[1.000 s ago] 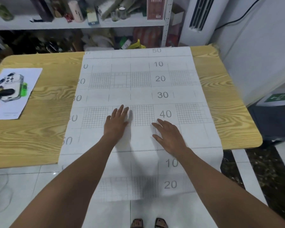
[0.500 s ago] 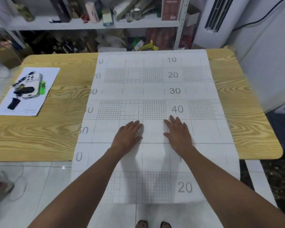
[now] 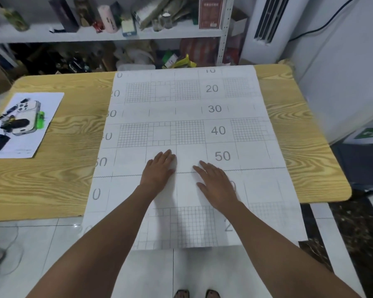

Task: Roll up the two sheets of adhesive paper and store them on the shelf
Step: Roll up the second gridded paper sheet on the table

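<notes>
One table [image 3: 52, 190] of pale wood grain fills the middle of the view, and the rest is placed from it. Behind its far edge stands the shelf [image 3: 95, 36], already crowded with bottles and boxes. Down the table's middle lies the paper [image 3: 181, 100], grid and numbers up, reaching from the far edge past the near edge, where its end hangs free above the floor. The task speaks of two sheets, but I cannot tell whether a second lies under this one. On the table's left end sits a printed page [image 3: 47, 104] carrying a phone [image 3: 28, 117], well apart from the paper.

Nothing is rolled yet. From here the hanging end is the main risk: if both palms lift together, its weight could drag the paper off the near edge. A roll begun with one side leading would likely wind crooked, and a hard press could crease it. The full shelf may also leave little room for the finished roll.

The left hand [image 3: 159, 168] and right hand [image 3: 218, 186] lie side by side, palms down, near the table's near edge (neither grips anything). The left fingers [image 3: 167, 154] and right fingers [image 3: 202, 166] are straight and slightly spread. The paper lies flat beneath them, touching, and extends beyond them on every side.
</notes>
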A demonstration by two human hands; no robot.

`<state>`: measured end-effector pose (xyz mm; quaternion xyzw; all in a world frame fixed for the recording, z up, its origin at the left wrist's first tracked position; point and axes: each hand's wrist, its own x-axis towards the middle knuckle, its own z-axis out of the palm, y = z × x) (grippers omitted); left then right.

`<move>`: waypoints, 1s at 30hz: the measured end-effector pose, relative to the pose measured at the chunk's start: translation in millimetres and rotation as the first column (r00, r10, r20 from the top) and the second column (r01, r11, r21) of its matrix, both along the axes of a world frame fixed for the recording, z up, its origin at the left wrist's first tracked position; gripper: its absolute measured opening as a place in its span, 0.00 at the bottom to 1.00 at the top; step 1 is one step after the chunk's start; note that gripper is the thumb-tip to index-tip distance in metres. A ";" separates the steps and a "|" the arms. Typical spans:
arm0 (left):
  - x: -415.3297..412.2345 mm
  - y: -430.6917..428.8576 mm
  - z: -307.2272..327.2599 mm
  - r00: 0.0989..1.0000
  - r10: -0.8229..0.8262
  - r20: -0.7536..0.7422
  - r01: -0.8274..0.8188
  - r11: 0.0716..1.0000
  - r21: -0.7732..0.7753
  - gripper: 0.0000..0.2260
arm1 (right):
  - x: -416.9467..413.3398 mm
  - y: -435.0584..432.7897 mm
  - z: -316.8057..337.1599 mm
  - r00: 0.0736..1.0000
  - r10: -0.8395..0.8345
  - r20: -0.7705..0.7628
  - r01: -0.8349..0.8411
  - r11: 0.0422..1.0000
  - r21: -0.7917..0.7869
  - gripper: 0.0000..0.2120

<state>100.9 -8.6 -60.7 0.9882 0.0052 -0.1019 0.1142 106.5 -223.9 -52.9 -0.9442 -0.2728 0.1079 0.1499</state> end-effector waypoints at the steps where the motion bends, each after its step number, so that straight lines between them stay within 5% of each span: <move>1: 3.0 -0.9 -0.1 1.000 0.008 0.013 -0.008 1.000 0.014 0.20 | -2.3 -1.5 -1.8 1.000 0.022 0.004 -0.022 1.000 0.007 0.24; 22: -48.6 4.7 15.7 0.985 -0.158 -0.075 0.158 0.987 -0.009 0.24 | 15.2 21.1 12.0 0.988 -0.139 -0.070 0.117 0.961 -0.250 0.26; 30: -45.9 5.9 17.8 0.981 -0.114 -0.155 0.106 0.993 -0.058 0.27 | -2.6 12.7 16.1 0.992 -0.085 -0.091 0.071 0.987 -0.147 0.27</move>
